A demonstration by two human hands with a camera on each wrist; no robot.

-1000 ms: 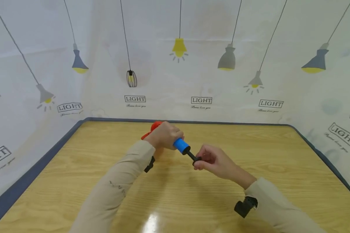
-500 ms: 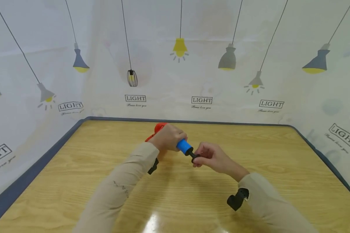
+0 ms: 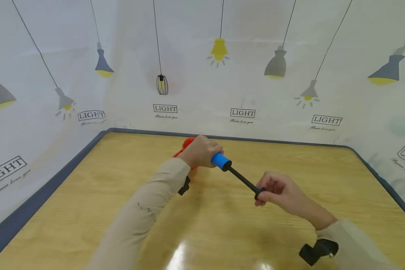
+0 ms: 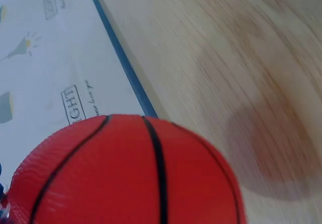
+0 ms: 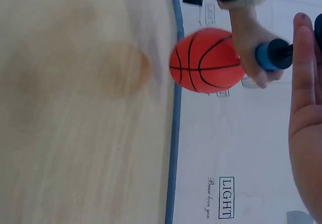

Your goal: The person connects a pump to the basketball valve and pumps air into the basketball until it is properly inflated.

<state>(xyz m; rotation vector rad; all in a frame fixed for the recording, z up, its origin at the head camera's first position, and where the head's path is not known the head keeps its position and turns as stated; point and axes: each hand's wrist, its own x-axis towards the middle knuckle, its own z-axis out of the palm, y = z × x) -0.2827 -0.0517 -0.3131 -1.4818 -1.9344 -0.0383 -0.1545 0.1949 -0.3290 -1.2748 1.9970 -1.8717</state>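
Note:
A blue hand pump (image 3: 220,160) slants across the middle of the head view. My left hand (image 3: 202,151) grips its barrel. From the barrel a long stretch of black rod (image 3: 243,177) reaches to a small black handle, which my right hand (image 3: 280,191) pinches between thumb and fingers. Beyond the left hand shows part of a red basketball (image 3: 189,141) with black lines. Seen in the right wrist view, the ball (image 5: 204,60) is off the table, at the pump's far end. The left hand hides where ball and pump meet. The ball (image 4: 136,173) fills the lower left wrist view.
The wooden table (image 3: 222,232) has a dark blue edge (image 3: 175,133). Pale cloth (image 3: 202,86) printed with lamps stands behind and at both sides. A black wrist camera (image 3: 318,252) is strapped to the right forearm.
The rod went further into the barrel by half a second ago; now it is drawn far out, my right hand having moved right and down. The left hand holds the barrel throughout. The view shifted slightly.

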